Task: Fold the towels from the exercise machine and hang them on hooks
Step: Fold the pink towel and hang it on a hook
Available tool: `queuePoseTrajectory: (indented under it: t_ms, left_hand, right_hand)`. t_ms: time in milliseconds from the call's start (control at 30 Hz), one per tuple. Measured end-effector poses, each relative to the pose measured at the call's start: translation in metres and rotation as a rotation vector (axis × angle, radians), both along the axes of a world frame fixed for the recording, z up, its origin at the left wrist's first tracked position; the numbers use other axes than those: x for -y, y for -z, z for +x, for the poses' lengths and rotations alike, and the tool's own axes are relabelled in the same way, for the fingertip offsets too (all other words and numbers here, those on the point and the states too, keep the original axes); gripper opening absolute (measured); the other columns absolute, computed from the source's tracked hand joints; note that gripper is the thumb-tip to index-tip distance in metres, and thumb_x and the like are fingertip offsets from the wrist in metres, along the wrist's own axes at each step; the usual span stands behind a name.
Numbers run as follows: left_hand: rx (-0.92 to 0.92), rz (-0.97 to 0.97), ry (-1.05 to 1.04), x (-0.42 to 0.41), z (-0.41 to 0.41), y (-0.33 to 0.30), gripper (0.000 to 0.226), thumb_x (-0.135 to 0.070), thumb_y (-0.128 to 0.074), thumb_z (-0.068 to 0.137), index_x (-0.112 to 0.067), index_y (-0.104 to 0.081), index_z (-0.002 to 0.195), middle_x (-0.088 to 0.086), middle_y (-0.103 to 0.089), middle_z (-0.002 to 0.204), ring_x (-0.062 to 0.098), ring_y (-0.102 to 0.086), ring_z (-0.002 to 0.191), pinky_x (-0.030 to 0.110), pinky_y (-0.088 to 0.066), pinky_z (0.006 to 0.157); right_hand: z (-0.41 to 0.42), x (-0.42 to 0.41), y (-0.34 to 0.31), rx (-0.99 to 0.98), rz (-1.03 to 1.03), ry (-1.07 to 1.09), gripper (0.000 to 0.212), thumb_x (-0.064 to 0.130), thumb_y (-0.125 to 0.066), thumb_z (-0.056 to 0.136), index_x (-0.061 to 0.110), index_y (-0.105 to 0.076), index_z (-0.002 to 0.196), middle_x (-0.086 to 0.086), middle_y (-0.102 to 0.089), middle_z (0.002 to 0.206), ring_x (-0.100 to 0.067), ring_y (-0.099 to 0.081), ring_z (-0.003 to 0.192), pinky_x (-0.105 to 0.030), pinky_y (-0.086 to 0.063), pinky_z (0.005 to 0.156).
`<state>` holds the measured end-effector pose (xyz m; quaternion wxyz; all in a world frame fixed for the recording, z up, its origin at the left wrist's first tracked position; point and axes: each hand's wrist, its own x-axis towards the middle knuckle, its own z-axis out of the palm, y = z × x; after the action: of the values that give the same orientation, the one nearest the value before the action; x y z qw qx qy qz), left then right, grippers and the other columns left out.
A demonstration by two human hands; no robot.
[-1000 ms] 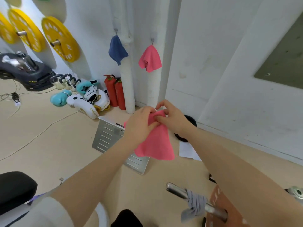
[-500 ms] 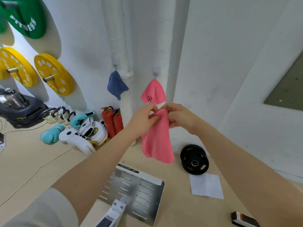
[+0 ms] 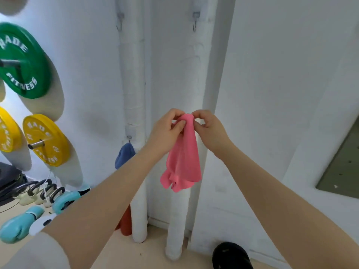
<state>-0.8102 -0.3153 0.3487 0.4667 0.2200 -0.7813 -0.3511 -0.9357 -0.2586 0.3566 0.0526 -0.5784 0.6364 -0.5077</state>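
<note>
A folded pink towel (image 3: 183,152) hangs in front of the white wall, held at its top by both hands. My left hand (image 3: 165,133) pinches the top from the left and my right hand (image 3: 210,131) pinches it from the right. A blue towel (image 3: 124,157) hangs from a low hook (image 3: 129,138) just left of my left forearm. Two bare metal hooks sit higher on the wall, one (image 3: 195,22) above the pink towel and one (image 3: 119,21) further left. The hook behind the pink towel is hidden.
White padded pipes (image 3: 134,94) run down the wall. Green (image 3: 21,63) and yellow (image 3: 45,140) weight plates hang at left. Boxing gloves (image 3: 17,224) and kettlebells lie on the floor at left, a red extinguisher (image 3: 126,224) stands by the pipes, and a black plate (image 3: 231,255) lies at lower right.
I have come closer to the wall and the view has tilted up. Both hands have raised the pink towel to the height of the low hooks, covering the pink towel that hung there.
</note>
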Motion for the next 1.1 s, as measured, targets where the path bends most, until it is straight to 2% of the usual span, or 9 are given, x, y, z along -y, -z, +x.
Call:
queuePoseTrajectory:
  t_ms: [167,367,433,633,767,867,967,1033,1100]
  left_hand:
    - [-0.105,-0.148,-0.07,0.053,-0.049,-0.073,0.012,-0.011,-0.047,0.094,-0.019,-0.054,0.099,-0.009,-0.058,0.094,0.009,-0.057,0.077,0.02,-0.046,0.074]
    - [-0.158,-0.378,-0.232,0.12,-0.101,-0.152,0.017,-0.011,-0.048,0.093,-0.013,-0.058,0.106,-0.005,-0.058,0.093,0.012,-0.053,0.075,0.014,-0.041,0.07]
    - [-0.156,-0.471,-0.299,0.141,-0.116,-0.175,0.019,-0.011,-0.047,0.093,-0.011,-0.058,0.108,-0.003,-0.059,0.093,0.013,-0.052,0.078,0.018,-0.04,0.071]
    - [-0.144,-0.576,-0.466,0.204,-0.157,-0.228,0.018,-0.015,-0.045,0.093,-0.01,-0.057,0.106,0.005,-0.061,0.091,0.023,-0.056,0.09,0.028,-0.039,0.077]
    - [-0.085,-0.548,-0.485,0.243,-0.171,-0.239,0.018,-0.013,-0.045,0.094,-0.007,-0.057,0.106,0.008,-0.06,0.086,0.025,-0.055,0.085,0.029,-0.037,0.071]
    - [0.028,-0.41,-0.428,0.264,-0.182,-0.232,0.02,-0.019,-0.045,0.096,-0.009,-0.058,0.107,0.009,-0.061,0.089,0.022,-0.052,0.082,0.027,-0.032,0.065]
    - [-0.086,-0.154,-0.228,0.275,-0.185,-0.219,0.013,-0.018,-0.048,0.094,-0.011,-0.051,0.105,0.002,-0.055,0.081,0.02,-0.049,0.08,0.026,-0.037,0.06]
    - [-0.163,-0.129,-0.168,0.273,-0.184,-0.207,0.014,-0.012,-0.052,0.091,-0.009,-0.046,0.103,0.001,-0.05,0.081,0.019,-0.048,0.082,0.022,-0.039,0.065]
    - [-0.221,-0.1,-0.111,0.267,-0.186,-0.192,0.014,-0.02,-0.056,0.086,-0.012,-0.046,0.09,0.0,-0.049,0.082,0.017,-0.049,0.077,0.021,-0.043,0.068]
  right_hand:
    - [-0.037,0.059,-0.068,-0.045,-0.169,0.015,0.009,0.022,-0.045,0.095,0.019,-0.053,0.095,0.01,-0.058,0.082,-0.008,-0.055,0.077,-0.02,-0.043,0.068]
    - [-0.088,0.126,-0.152,-0.152,-0.307,0.04,0.014,0.021,-0.045,0.095,0.013,-0.056,0.098,0.013,-0.052,0.073,-0.004,-0.05,0.067,-0.01,-0.038,0.059]
    - [-0.099,0.145,-0.174,-0.218,-0.332,0.068,0.015,0.02,-0.043,0.096,0.012,-0.055,0.1,0.013,-0.051,0.073,-0.001,-0.047,0.065,-0.008,-0.037,0.057]
    - [-0.126,0.202,-0.226,-0.382,-0.398,0.23,0.024,0.022,-0.038,0.096,0.007,-0.053,0.106,-0.011,-0.062,0.101,-0.029,-0.056,0.091,-0.033,-0.038,0.071]
    - [-0.145,0.236,-0.245,-0.406,-0.364,0.27,0.022,0.022,-0.042,0.094,0.007,-0.049,0.109,-0.017,-0.062,0.107,-0.035,-0.057,0.098,-0.04,-0.042,0.079]
    - [-0.156,0.253,-0.242,-0.337,-0.336,0.247,0.021,0.018,-0.043,0.092,0.006,-0.043,0.109,-0.017,-0.061,0.106,-0.036,-0.057,0.096,-0.041,-0.043,0.078]
    - [-0.162,0.262,-0.223,-0.361,-0.379,0.254,0.012,0.023,-0.042,0.095,0.011,-0.045,0.095,-0.013,-0.061,0.094,-0.034,-0.056,0.089,-0.041,-0.043,0.073]
    - [-0.159,0.265,-0.212,-0.318,-0.399,0.282,0.014,0.027,-0.042,0.095,0.013,-0.045,0.091,-0.01,-0.061,0.093,-0.032,-0.056,0.086,-0.04,-0.043,0.072]
    - [-0.156,0.266,-0.201,-0.265,-0.408,0.323,0.017,0.024,-0.041,0.095,0.009,-0.049,0.097,-0.011,-0.057,0.103,-0.031,-0.054,0.092,-0.041,-0.044,0.075]
